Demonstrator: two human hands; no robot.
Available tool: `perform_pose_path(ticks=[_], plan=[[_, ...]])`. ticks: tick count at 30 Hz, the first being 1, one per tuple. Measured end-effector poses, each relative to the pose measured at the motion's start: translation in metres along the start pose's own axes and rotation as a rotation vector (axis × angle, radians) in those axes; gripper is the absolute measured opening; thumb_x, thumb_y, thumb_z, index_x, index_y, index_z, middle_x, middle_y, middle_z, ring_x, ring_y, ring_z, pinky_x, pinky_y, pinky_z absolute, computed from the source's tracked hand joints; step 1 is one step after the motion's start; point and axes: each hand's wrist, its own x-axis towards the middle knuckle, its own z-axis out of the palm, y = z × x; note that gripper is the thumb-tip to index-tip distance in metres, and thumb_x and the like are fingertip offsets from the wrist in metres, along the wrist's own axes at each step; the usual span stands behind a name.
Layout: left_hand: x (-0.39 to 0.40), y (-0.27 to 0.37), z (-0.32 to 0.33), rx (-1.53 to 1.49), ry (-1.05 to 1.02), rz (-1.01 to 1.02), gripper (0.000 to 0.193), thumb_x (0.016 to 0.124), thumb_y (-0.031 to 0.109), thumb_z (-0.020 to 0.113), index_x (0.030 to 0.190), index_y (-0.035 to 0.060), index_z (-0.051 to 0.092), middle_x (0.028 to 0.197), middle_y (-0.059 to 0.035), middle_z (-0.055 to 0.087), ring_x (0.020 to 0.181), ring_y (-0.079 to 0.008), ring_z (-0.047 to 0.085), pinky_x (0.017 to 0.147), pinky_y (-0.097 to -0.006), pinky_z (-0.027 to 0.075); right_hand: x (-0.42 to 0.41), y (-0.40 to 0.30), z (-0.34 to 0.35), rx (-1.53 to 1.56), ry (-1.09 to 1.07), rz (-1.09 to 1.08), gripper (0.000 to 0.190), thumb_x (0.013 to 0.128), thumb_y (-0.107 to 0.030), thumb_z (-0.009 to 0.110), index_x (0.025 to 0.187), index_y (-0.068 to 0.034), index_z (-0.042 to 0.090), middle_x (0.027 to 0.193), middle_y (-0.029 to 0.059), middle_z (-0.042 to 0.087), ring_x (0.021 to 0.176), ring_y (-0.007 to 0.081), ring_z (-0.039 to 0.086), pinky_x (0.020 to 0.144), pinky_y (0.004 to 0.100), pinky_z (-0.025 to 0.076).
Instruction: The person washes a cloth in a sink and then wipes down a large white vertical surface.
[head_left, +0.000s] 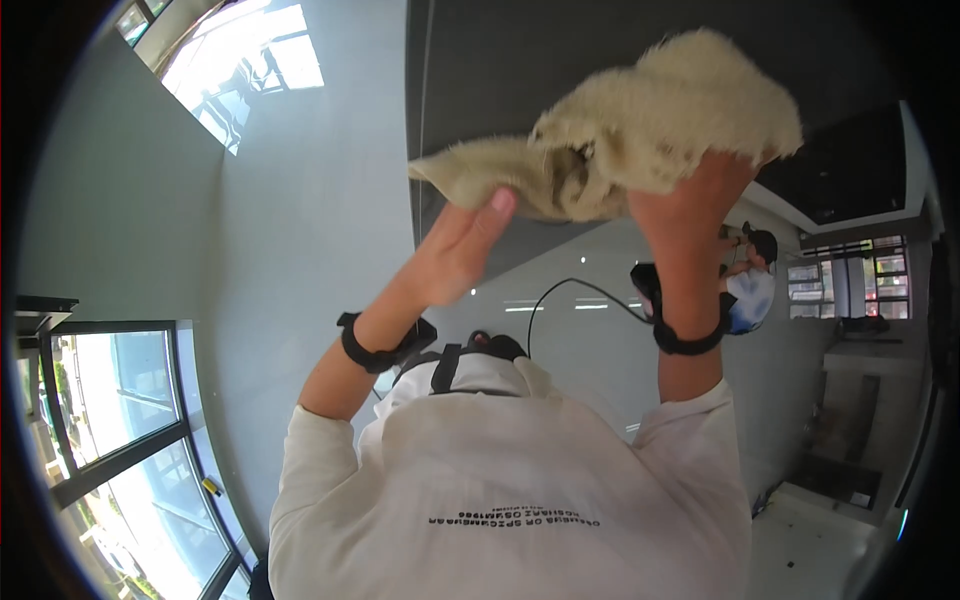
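A shaggy beige cloth (675, 105) is bunched over my right hand (701, 180), whose fingers are hidden under it. The cloth's flatter end stretches left to my left hand (469, 225). That hand holds the lower edge, with the thumb in front and the fingers hidden behind the cloth. Behind the cloth is a dark grey panel (495, 67) with a thin pale line along its left side. A black strap with a device sits on each of my wrists, and a black cable runs from the right one.
A pale, glossy wall (300, 187) stands at the left, with large windows (112, 390) below it. A yellow object (212, 487) lies by the window frame. At the right, a person in a black cap (750, 289) is some way off, near a dark panel (847, 172).
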Motion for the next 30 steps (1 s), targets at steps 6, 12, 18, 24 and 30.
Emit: perform_pose_path(ticks=[6, 12, 18, 24, 30], plan=[[-0.045, -0.066, -0.015, 0.394, 0.072, 0.203, 0.034, 0.091, 0.008, 0.053, 0.123, 0.0007, 0.053, 0.116, -0.0160, 0.059, 0.106, -0.0322, 0.055, 0.096, -0.0377, 0.040, -0.094, -0.034, 0.040, 0.261, -0.188, -0.092, 0.046, 0.064, -0.035, 0.078, 0.103, -0.012, 0.066, 0.098, 0.0065, 0.063, 0.093, 0.0310, 0.059, 0.079, 0.0547, 0.041], [-0.011, -0.111, -0.032, 0.459, 0.621, 0.602, 0.032, 0.083, 0.011, 0.055, 0.112, -0.0016, 0.060, 0.114, -0.0171, 0.062, 0.107, -0.0367, 0.056, 0.095, -0.0447, 0.042, -0.029, -0.106, 0.058, 0.797, -0.102, 0.083, 0.025, 0.071, -0.032, 0.072, 0.092, -0.018, 0.068, 0.085, -0.0042, 0.064, 0.072, 0.0183, 0.062, 0.060, 0.0369, 0.048], [0.037, -0.035, -0.045, 0.462, 0.532, 0.708, 0.035, 0.084, 0.017, 0.058, 0.111, -0.0054, 0.059, 0.103, -0.0146, 0.066, 0.089, -0.0305, 0.065, 0.078, -0.0381, 0.051, 0.022, -0.118, 0.049, 0.455, 0.184, -0.097, 0.015, 0.067, -0.036, 0.071, 0.067, -0.025, 0.062, 0.074, -0.0092, 0.057, 0.076, 0.0125, 0.058, 0.062, 0.0373, 0.044], [0.028, -0.013, -0.023, 0.617, 0.896, 0.625, 0.043, 0.086, 0.026, 0.062, 0.115, -0.0047, 0.054, 0.108, -0.0136, 0.063, 0.094, -0.0236, 0.062, 0.079, -0.0357, 0.050, 0.053, -0.114, 0.014, 0.462, 0.183, 0.126, 0.016, 0.065, -0.041, 0.070, 0.067, -0.026, 0.064, 0.075, -0.0106, 0.057, 0.078, 0.0116, 0.054, 0.063, 0.0358, 0.042], [0.027, 0.008, 0.028, -0.059, 0.601, 0.444, 0.052, 0.084, 0.029, 0.064, 0.121, -0.0033, 0.049, 0.124, -0.0147, 0.055, 0.107, -0.0241, 0.056, 0.087, -0.0372, 0.046, 0.030, -0.066, 0.012, 0.589, 0.196, 0.183, 0.021, 0.070, -0.038, 0.069, 0.083, -0.022, 0.070, 0.091, -0.0027, 0.061, 0.095, 0.0183, 0.056, 0.073, 0.0436, 0.047]])
